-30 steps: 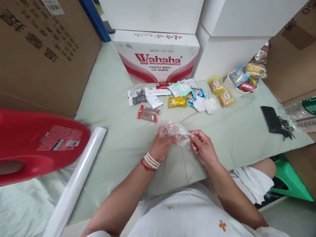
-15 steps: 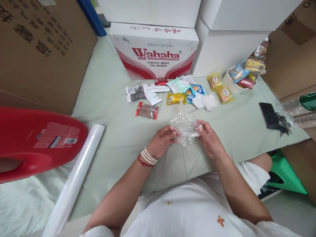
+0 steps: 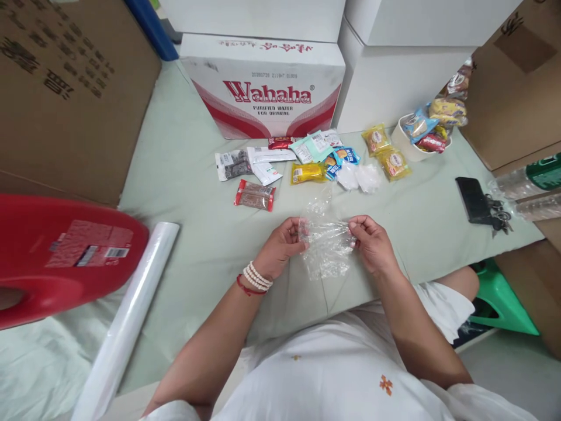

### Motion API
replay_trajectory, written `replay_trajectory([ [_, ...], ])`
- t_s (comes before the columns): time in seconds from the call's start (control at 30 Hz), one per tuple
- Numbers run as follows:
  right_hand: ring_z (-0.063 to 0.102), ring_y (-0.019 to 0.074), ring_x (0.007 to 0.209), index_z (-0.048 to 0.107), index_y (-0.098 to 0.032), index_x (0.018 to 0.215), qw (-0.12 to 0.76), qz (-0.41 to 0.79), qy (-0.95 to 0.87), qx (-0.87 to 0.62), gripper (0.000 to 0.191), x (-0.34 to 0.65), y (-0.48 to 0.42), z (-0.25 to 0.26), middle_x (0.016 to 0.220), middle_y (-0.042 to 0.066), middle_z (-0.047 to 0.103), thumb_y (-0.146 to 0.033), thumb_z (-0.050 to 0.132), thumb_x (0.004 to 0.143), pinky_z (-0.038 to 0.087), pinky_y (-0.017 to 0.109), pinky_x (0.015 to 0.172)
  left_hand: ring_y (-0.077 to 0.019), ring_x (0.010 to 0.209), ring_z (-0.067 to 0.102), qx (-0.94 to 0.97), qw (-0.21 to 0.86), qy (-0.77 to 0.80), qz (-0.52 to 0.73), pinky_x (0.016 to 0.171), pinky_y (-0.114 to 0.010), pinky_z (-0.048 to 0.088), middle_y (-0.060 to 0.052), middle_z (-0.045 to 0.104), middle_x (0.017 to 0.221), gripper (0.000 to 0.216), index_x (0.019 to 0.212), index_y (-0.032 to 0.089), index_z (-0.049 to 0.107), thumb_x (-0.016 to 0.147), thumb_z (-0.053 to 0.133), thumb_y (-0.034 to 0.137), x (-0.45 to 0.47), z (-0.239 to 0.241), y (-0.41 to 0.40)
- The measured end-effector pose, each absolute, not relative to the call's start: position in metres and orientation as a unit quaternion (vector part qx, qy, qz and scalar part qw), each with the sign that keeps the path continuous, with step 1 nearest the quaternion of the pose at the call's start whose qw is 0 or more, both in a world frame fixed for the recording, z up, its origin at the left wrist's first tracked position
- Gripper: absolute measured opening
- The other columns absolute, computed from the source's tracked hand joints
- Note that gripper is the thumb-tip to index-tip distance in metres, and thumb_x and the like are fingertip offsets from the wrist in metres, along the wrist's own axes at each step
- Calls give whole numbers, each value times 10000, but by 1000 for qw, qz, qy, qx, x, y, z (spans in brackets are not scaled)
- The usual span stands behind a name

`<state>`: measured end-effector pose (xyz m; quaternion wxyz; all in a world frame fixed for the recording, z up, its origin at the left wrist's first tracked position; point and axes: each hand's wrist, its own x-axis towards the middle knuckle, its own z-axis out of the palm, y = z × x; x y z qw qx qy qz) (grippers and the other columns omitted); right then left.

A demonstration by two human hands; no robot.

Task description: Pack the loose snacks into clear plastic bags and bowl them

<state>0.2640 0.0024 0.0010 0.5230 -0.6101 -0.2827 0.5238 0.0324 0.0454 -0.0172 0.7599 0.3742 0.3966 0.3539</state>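
A clear plastic bag [image 3: 326, 245] is stretched between both hands above the pale green cloth [image 3: 197, 193]. My left hand [image 3: 280, 245], with bead bracelets on the wrist, pinches the bag's left edge. My right hand [image 3: 372, 242] pinches its right edge. The bag hangs open and crumpled below the fingers. Beyond it lie several snack packets: a brown one with red ends [image 3: 254, 195], a yellow one [image 3: 308, 173], blue ones [image 3: 344, 158] and two small clear bags [image 3: 359, 176].
A Wahaha water carton [image 3: 263, 88] and white boxes stand at the back, cardboard boxes on both sides. A white bowl [image 3: 405, 146] of snacks, a black phone [image 3: 471, 200] with keys and bottles [image 3: 521, 187] lie right. A red jug [image 3: 61, 251] and film roll [image 3: 127, 321] lie left.
The bag was bunched in my left hand; both hands have pulled it apart and spread it flat between them. The view has shifted slightly.
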Motion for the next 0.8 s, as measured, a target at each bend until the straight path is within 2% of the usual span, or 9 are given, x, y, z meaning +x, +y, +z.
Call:
replay_trajectory([
  [0.13,518,116,604,643,-211,840,501,554,-267,-609,387,267,6,1,710,-14,632,-479,860,665,354,193,428,-42,674,504,412,757,410,297,653,-212,469,5,611,1079,630,1145,206,640,576,912,201,18,-9,45],
  [0.27,512,93,521,606,-216,852,484,559,-296,-605,399,266,7,-3,723,-26,634,-510,829,700,339,192,384,-122,824,587,431,721,477,260,723,-256,514,-40,630,1040,568,1145,167,628,681,882,376,9,4,33],
  [0.33,521,90,501,595,-222,862,482,557,-306,-603,387,263,6,-6,727,-31,631,-519,804,729,346,196,376,-175,939,629,418,675,538,283,768,-292,542,-59,627,1065,674,1254,181,567,710,861,449,14,9,22],
  [0.4,530,94,493,592,-226,870,481,560,-312,-598,369,262,5,-9,729,-30,633,-519,780,750,353,202,373,-201,1012,651,410,623,589,310,799,-318,561,-82,596,1185,863,1397,223,460,676,887,431,25,11,10],
  [0.5,528,100,488,595,-227,869,485,550,-314,-603,334,264,5,-14,720,-28,630,-503,752,764,356,211,375,-151,874,669,399,603,609,327,741,-309,563,-77,537,1275,1052,1498,298,346,610,909,339,35,11,-6],
  [0.6,519,105,488,598,-224,859,472,527,-321,-629,294,273,5,-19,700,-27,618,-476,722,771,352,218,387,-87,683,604,374,666,574,295,657,-291,544,-40,560,1162,945,1426,276,428,601,884,332,25,9,-16],
  [0.67,541,114,503,599,-222,852,430,528,-347,-645,258,282,3,-22,690,-28,611,-442,707,771,354,220,406,-95,682,596,389,679,566,258,662,-309,554,-43,571,1127,832,1356,244,490,624,866,364,11,8,-23],
  [0.73,564,125,526,614,-220,856,377,525,-392,-655,226,289,1,-22,672,-29,606,-424,688,792,369,226,440,-142,757,622,450,627,594,226,712,-360,577,-68,574,1149,769,1350,232,511,672,832,401,-4,9,-32],
  [0.8,560,135,542,635,-218,867,350,494,-433,-667,239,294,-1,-19,645,-27,601,-455,647,848,390,241,485,-220,884,639,548,495,640,211,787,-443,584,-111,575,1186,731,1364,214,527,719,794,431,-13,14,-41],
])
